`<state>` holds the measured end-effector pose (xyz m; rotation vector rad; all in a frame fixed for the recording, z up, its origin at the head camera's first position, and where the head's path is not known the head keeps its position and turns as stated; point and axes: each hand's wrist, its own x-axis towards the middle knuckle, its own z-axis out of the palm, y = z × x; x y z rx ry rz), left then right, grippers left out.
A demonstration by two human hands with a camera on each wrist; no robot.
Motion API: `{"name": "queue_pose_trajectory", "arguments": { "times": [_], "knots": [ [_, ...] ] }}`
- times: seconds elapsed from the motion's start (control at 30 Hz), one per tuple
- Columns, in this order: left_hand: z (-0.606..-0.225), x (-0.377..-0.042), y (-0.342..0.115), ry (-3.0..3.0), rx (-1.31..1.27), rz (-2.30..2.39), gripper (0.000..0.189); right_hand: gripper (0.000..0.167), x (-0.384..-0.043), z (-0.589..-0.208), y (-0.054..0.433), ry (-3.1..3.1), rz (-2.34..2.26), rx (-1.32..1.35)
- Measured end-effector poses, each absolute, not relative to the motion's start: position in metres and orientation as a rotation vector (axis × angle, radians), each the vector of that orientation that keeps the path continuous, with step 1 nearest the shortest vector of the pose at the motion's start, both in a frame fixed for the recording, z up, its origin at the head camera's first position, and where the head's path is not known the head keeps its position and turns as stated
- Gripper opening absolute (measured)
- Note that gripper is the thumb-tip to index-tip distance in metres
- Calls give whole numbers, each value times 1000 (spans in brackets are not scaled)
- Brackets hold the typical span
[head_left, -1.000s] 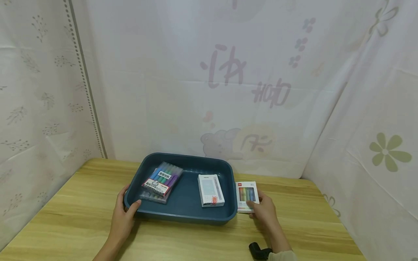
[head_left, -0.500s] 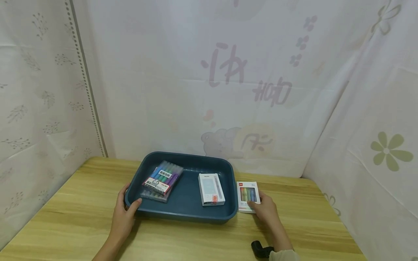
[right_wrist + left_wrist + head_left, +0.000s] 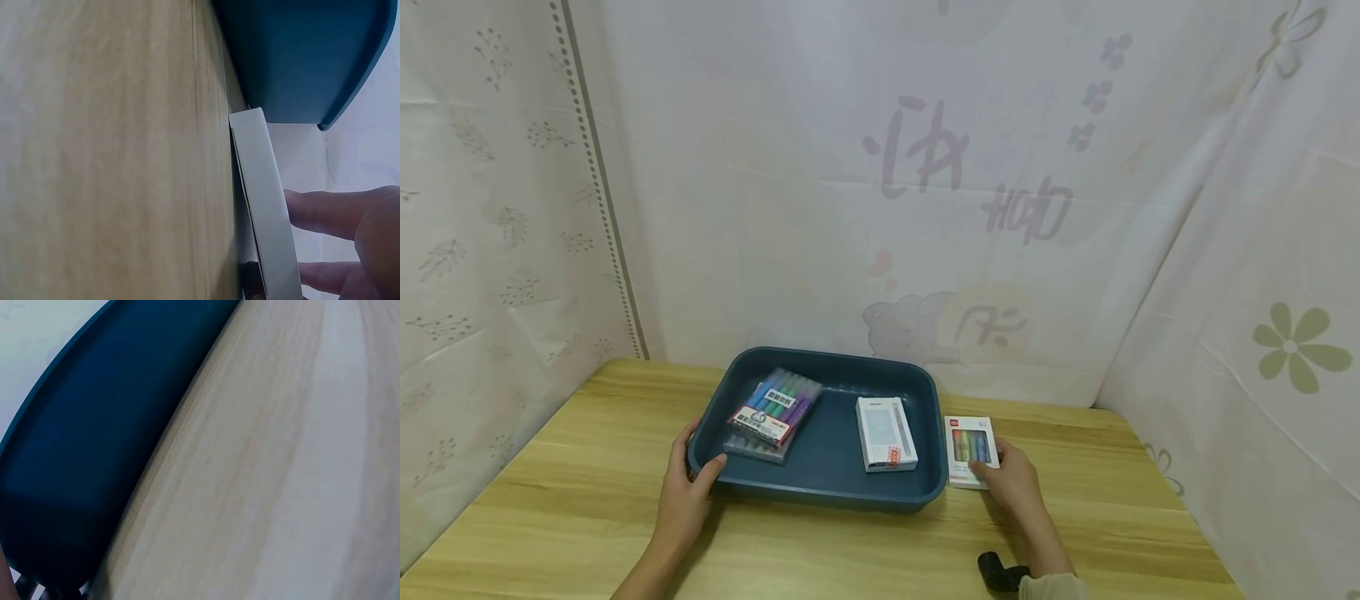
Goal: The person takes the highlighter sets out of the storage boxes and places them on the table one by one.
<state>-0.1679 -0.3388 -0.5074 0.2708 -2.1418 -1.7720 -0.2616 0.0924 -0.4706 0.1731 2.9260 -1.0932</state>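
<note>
A dark blue plastic tray (image 3: 820,492) stands on the table in the head view. My left hand (image 3: 683,500) grips its front left corner, thumb over the rim and fingers outside. Just right of the tray, my right hand (image 3: 1011,483) pinches a white box of coloured sticks (image 3: 961,477), window side up. In the right wrist view the thumb (image 3: 331,212) presses the top of that box (image 3: 265,200), and a dark fingertip shows beneath its lifted side. Inside the tray lie a clear pack of coloured markers (image 3: 778,408) at left and a white box (image 3: 886,433) at right.
Under the marker pack is another clear case (image 3: 745,448). A black angled piece (image 3: 996,575) shows near my right wrist at the front. The wooden table (image 3: 820,558) ends at a patterned curtain (image 3: 775,208) behind, with more curtain on both sides.
</note>
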Motion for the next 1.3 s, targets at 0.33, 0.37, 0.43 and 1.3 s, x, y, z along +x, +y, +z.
{"name": "queue_pose_trajectory", "arguments": {
  "times": [0.33, 0.37, 0.43, 1.3],
  "knots": [
    [-507, -168, -339, -2147, 265, -1771, 68, 63, -260, -468, 92, 2938, -1079, 195],
    [-507, -168, -339, -2150, 266, -1769, 68, 62, -260, -468, 92, 2945, -1072, 191],
    [-507, -168, -339, -2155, 268, -1767, 68, 61, -259, -468, 92, 2959, -1066, 179],
    [-508, -168, -340, -2161, 262, -1761, 68, 53, -257, -466, 96, 2973, -950, 201]
  ]
}}
